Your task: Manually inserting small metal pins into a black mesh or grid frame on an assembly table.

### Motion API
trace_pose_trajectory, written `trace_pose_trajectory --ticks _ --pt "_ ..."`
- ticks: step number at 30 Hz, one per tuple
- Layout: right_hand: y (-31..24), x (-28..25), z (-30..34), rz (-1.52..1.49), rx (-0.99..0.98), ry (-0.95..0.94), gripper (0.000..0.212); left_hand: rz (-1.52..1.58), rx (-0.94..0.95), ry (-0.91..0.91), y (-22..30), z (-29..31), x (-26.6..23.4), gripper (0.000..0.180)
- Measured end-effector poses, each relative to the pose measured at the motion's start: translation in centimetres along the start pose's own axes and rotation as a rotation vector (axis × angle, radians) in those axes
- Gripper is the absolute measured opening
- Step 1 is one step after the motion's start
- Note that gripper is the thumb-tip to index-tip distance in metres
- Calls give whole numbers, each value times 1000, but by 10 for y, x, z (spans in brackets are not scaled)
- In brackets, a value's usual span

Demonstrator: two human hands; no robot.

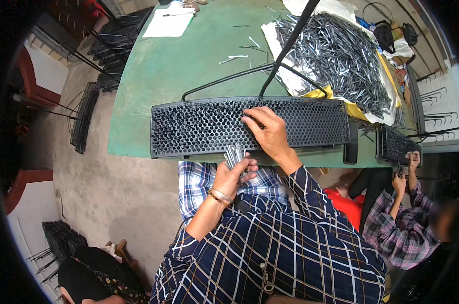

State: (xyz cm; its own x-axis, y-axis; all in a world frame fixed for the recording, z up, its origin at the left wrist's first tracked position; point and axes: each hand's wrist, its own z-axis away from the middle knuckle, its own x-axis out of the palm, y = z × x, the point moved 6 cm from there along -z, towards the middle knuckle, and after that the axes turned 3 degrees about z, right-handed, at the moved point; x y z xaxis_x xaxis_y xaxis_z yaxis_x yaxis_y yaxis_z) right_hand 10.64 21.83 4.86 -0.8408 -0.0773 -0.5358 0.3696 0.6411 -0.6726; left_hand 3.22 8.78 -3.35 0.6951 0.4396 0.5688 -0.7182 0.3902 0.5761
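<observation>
A long black rack [209,147], its face full of round holes, lies along the table's near edge. Its left part is more filled with dark pieces than its right. My left hand [229,177], with bracelets at the wrist, is closed round a bundle of slim grey rods [234,154] just below the rack's front edge. Over the middle of the rack, my right hand [268,133] has thumb and forefinger pinched together at the holes. Whatever sits between those fingertips is hidden or too small to name.
A large heap of loose dark rods [336,61] covers white sheeting at the back right of the green table [138,121]. Black metal bars rise behind the rack. Paper [168,23] lies far left. At right, a co-worker's hands [413,161] touch another black rack [397,144].
</observation>
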Motion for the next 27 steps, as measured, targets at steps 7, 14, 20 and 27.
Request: trace_pose_trajectory --ticks 7,14,20,27 --pt "0 4 2 -23 6 -71 11 -35 12 -31 1 2 5 24" --pt "-8 7 3 95 -196 -97 10 -36 8 -23 2 2 4 25" --pt "-2 3 6 72 -113 -13 15 -15 -16 -22 0 0 0 27" --pt "-1 0 3 165 -159 -20 17 41 -37 -30 0 -1 3 26"
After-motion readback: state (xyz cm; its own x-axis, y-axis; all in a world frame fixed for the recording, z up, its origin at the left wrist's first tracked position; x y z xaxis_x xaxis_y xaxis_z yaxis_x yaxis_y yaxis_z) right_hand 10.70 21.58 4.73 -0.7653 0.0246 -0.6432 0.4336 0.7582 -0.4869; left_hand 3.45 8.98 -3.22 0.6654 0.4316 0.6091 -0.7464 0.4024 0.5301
